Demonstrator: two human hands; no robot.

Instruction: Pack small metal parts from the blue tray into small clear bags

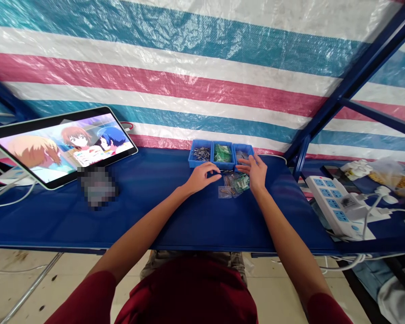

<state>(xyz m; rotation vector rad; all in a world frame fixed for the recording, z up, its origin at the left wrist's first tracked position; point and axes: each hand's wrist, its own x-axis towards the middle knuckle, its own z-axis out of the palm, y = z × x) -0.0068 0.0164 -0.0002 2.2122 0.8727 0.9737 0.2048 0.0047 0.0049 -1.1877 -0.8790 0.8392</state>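
My left hand (201, 177) hovers just in front of the left bin (190, 158), which holds small dark metal pins or screws (201, 154). Its fingers are bent, with a gap to the thumb and nothing visible between them. My right hand (257, 174) is by the right bin (252, 149), its fingers apart and no item seen in them. Green plastic packets (222, 153) fill the middle bin (213, 165). Between my hands lie small clear bags of parts (224, 192) and a green packet (242, 182). My right hand partly hides the right bin's contents.
A tablet (132, 149) playing a cartoon leans at the left of the blue table (189, 220). A blurred object (98, 186) lies before it. On the right are a power strip (334, 202) with plugs, cables and a blue metal frame (324, 105). Striped sheeting hangs behind.
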